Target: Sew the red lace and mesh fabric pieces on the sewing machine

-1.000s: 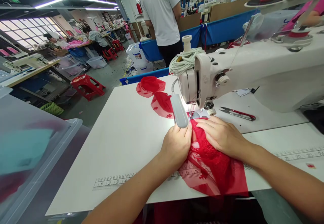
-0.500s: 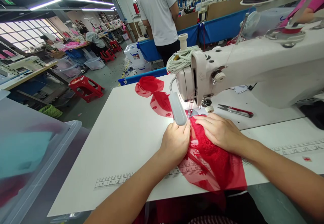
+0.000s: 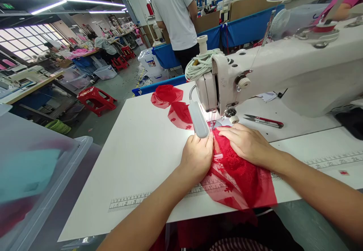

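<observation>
White table (image 3: 136, 160) | red lace fabric (image 3: 241, 175): sheer, embroidered, crumpled | both hands pressing

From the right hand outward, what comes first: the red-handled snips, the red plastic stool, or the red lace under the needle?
From the right hand:
1. Red lace, directly under the palm on the table.
2. Red-handled snips, just beyond, on the table under the machine arm.
3. Red plastic stool, far left on the floor.

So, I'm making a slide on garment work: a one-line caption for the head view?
Both hands, left hand and right hand, press red lace fabric flat at a white sewing machine.
</observation>
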Demonstrator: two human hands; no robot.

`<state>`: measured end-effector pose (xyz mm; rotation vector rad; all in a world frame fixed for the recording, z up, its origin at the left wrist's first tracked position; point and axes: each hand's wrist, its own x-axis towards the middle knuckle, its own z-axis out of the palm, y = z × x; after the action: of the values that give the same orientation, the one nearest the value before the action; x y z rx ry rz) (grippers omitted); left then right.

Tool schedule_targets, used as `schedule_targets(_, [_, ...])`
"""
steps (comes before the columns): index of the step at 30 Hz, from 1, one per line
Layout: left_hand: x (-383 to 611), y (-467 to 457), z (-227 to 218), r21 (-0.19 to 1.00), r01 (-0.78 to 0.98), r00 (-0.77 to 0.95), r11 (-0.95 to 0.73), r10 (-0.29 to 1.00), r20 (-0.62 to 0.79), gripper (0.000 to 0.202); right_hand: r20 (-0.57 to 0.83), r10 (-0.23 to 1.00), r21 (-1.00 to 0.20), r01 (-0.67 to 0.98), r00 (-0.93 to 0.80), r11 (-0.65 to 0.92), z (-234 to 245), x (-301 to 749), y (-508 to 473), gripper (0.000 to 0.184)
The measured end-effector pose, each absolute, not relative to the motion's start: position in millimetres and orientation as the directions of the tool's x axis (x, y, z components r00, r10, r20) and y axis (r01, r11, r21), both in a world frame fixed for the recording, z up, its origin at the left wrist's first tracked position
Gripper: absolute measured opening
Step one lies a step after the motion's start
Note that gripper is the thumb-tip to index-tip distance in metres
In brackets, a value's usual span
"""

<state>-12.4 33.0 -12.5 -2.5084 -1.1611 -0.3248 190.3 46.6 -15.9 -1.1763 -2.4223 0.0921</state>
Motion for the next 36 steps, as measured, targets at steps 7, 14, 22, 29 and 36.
schedule_targets(7, [-13.0, 32.8, -14.4, -0.240, 0.772, 0.632, -0.588, 0.675, 0.381, 0.031, 0.357, 0.764, -0.230, 0.743, -0.537, 0.629, -16.3, 190.3, 47.2, 0.041])
schedule_targets(14, [-12.4, 32.5, -13.3, -0.236, 0.778, 0.627, -0.582, 0.692, 0.358, 0.029, 0.347, 0.768, -0.248, 0.737, -0.538, 0.628, -14.9, 190.6, 47.8, 0.039])
schedule_targets(22, [-14.2, 38.6, -13.8, -0.128, 0.790, 0.598, -0.599, 0.708, 0.377, 0.024, 0.399, 0.710, -0.235, 0.684, -0.580, 0.691, -17.7, 192.6, 51.9, 0.034])
schedule_targets(29, [-16.7, 34.6, 2.1, 0.062, 0.640, 0.739, -0.766, 0.635, 0.225, 0.031, 0.471, 0.631, -0.204, 0.619, -0.617, 0.758, -15.7, 196.1, 48.0, 0.033])
schedule_targets(36, [-20.3, 26.7, 9.4, 0.105, 0.634, 0.737, -0.766, 0.639, 0.217, 0.070, 0.403, 0.655, -0.238, 0.618, -0.639, 0.749, -11.1, 207.1, 46.2, 0.034])
